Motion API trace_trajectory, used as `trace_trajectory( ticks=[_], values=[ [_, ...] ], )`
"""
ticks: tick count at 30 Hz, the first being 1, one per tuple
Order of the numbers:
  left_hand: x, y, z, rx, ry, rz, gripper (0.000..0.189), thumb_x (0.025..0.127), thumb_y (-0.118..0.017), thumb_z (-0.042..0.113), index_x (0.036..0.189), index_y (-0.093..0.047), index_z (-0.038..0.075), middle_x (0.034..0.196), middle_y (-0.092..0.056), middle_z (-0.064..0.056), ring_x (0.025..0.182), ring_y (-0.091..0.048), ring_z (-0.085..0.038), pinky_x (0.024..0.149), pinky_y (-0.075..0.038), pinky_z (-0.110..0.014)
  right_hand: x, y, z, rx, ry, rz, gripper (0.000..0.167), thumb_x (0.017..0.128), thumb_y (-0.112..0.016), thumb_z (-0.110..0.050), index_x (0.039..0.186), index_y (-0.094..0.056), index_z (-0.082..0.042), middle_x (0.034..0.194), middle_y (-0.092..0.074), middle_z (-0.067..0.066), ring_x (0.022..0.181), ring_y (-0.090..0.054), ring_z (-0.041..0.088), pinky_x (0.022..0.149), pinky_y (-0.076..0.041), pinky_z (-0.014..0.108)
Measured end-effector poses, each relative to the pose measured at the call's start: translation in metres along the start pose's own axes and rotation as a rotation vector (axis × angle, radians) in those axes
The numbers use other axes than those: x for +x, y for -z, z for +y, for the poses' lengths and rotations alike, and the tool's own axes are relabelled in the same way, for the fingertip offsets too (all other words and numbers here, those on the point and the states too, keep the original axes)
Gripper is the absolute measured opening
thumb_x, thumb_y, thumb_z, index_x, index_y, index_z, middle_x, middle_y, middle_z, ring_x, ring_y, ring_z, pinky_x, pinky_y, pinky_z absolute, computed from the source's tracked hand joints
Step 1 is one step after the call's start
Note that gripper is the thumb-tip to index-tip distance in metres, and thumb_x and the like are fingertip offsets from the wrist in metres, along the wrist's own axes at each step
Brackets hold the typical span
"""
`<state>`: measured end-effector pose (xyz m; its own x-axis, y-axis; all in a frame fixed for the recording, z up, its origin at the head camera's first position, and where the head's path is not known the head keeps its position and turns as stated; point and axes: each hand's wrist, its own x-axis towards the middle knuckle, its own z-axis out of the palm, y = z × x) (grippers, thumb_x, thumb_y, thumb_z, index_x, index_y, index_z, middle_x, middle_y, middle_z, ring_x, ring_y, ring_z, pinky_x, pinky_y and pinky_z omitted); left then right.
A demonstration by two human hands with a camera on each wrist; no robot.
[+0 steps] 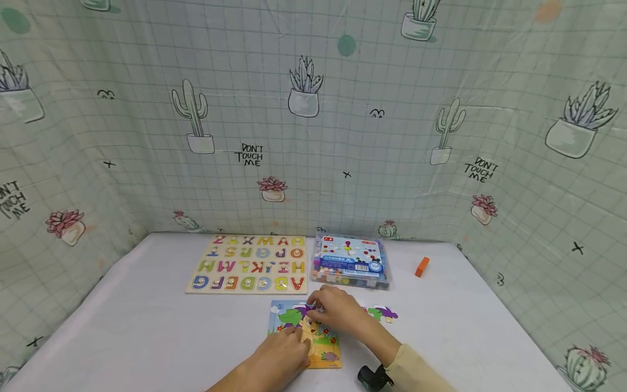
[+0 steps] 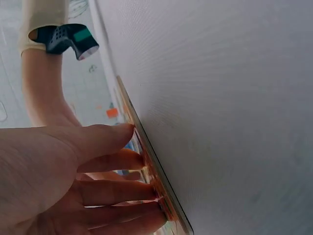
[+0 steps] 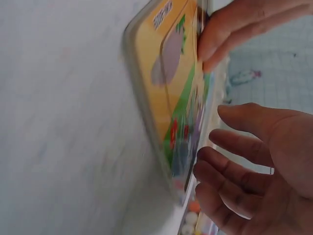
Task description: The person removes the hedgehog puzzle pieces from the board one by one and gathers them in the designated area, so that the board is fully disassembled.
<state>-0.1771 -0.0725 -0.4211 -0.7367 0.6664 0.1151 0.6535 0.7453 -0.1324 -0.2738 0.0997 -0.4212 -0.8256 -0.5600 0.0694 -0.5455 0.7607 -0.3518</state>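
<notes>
A small jigsaw puzzle board [image 1: 323,348] with a cartoon figure, a green leaf and an orange lower part lies on the white table. My left hand [image 1: 284,351] rests on its lower left, and in the left wrist view the extended fingers [image 2: 117,193] touch its face. Over the upper right part of the board is my right hand [image 1: 338,307]. From the right wrist view, its loosely bent fingers [image 3: 227,171] are close to the board's edge, with nothing visible between them and the thumb. Purple and green puzzle pieces [image 1: 384,314] lie right of the board, partly behind the right forearm.
Behind the puzzle lies a wooden alphabet board [image 1: 245,291] with coloured letters. Beside it is a clear plastic case [image 1: 386,267] of coloured balls with a printed blue label. An orange block [image 1: 422,267] lies farther right. A printed curtain [image 1: 343,136] surrounds the table's back and sides.
</notes>
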Motion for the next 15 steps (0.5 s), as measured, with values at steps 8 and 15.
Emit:
trace_trajectory(
  ticks=[8, 15],
  values=[
    [0.003, -0.002, -0.001, -0.031, 0.004, -0.033, 0.035, 0.092, -0.066, 0.039, 0.113, -0.073, 0.012, 0.116, -0.071, -0.009, 0.101, -0.068, -0.016, 0.078, -0.058, -0.027, 0.014, -0.009, -0.017, 0.012, 0.054, -0.045, 0.025, 0.091, -0.069, -0.031, 0.106, -0.074, -0.012, 0.090, -0.066, -0.004, 0.074, -0.052, 0.001, 0.068, -0.047, 0.019],
    [0.001, -0.003, -0.001, 0.003, -0.014, 0.008, 0.035, 0.090, -0.068, 0.040, 0.110, -0.074, 0.012, 0.109, -0.071, -0.007, 0.091, -0.066, -0.012, 0.070, -0.056, -0.022, 0.019, -0.011, -0.024, 0.024, 0.066, -0.024, 0.020, 0.090, -0.069, -0.029, 0.098, -0.076, -0.012, 0.090, -0.069, -0.002, 0.077, -0.057, 0.003, 0.068, -0.049, 0.021]
  ],
)
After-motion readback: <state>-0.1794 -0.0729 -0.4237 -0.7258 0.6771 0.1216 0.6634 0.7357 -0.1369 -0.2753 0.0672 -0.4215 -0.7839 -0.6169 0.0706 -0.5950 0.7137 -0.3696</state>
